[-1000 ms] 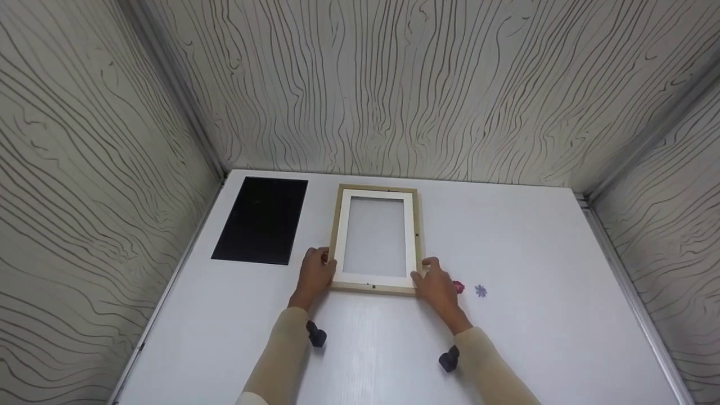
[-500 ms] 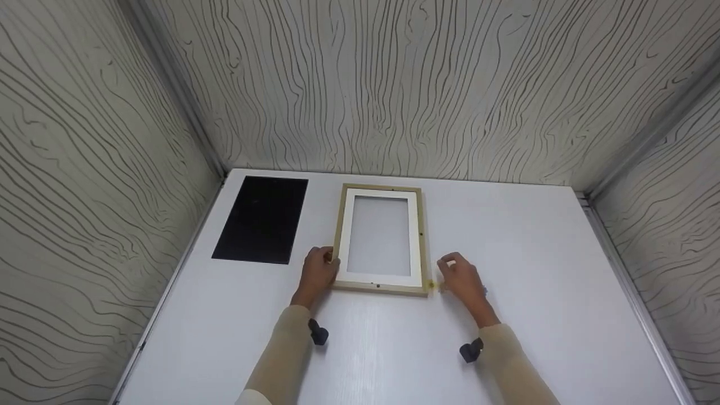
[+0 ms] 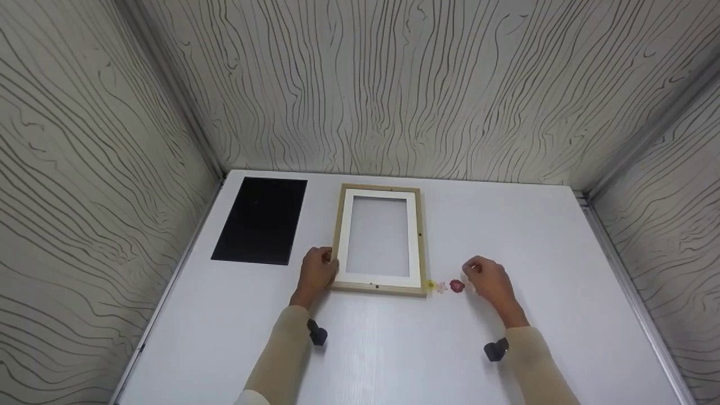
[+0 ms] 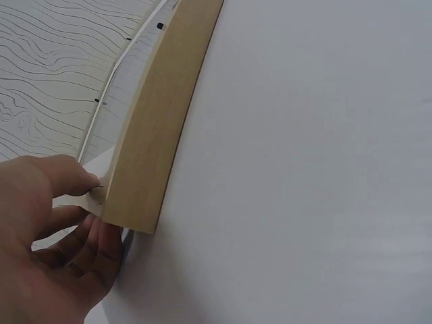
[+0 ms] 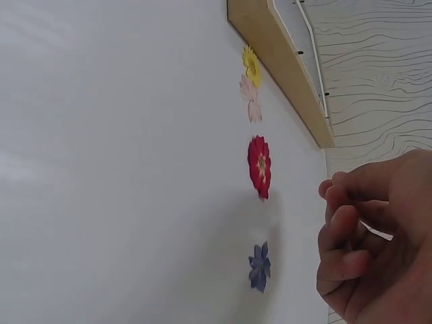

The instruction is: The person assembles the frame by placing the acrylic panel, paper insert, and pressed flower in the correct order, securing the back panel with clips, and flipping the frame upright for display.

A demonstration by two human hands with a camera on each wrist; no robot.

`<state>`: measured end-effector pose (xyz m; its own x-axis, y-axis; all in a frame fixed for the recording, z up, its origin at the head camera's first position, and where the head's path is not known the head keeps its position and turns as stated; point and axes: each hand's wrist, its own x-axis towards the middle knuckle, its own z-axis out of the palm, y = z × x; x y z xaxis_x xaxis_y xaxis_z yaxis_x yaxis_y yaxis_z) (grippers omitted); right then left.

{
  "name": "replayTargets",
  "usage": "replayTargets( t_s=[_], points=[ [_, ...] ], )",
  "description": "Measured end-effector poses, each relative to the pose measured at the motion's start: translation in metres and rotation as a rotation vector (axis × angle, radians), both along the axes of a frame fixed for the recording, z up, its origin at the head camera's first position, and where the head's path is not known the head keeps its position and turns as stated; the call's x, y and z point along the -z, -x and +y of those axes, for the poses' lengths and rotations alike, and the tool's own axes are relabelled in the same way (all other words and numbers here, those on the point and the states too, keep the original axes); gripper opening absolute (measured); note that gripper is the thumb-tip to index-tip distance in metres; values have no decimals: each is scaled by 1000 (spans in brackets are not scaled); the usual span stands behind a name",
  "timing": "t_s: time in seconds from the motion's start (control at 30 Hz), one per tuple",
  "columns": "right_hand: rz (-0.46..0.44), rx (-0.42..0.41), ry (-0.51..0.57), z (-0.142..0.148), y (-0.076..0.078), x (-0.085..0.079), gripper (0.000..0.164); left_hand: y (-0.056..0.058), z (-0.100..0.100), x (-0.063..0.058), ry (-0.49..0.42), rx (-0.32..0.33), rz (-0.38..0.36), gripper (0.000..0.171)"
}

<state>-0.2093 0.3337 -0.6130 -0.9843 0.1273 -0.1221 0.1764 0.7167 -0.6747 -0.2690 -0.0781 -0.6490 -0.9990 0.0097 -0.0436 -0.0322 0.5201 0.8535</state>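
Observation:
A light wooden picture frame (image 3: pixel 423 247) with a white inner mat (image 3: pixel 414 242) lies on the white table. At its lower left corner my left hand (image 3: pixel 316 274) grips the edge, thumb on top and fingers around the outer side, as the left wrist view shows. My right hand (image 3: pixel 495 284) hovers to the right of the frame, fingers loosely curled, nothing visible between them. Beside the frame's lower right corner, flat flowers lie in a row: yellow (image 5: pixel 251 66), pale pink (image 5: pixel 250 98), red (image 5: pixel 260 167) and blue-purple (image 5: pixel 259 267). The right hand hides the blue-purple one in the head view.
A black rectangular panel (image 3: pixel 260 220) lies flat at the table's left, apart from the frame. Wood-grain patterned walls (image 3: pixel 360 84) enclose the table (image 3: pixel 371 343) at the back and sides.
My right hand has let go of the frame's right edge and moved right, past the flowers, uncovering the yellow, pink and red ones. The frame shifted slightly right; my left hand still holds it.

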Motion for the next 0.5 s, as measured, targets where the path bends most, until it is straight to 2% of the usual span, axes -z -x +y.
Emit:
replayTargets(
  t_s=[0.23, 0.5],
  points=[
    [48, -58, -73, 7, -10, 9, 16, -2, -1, 2, 10, -20, 7, 35],
    [71, -72, -146, 6, -17, 18, 23, 2, -3, 5, -15, -10, -4, 37]
  ],
)
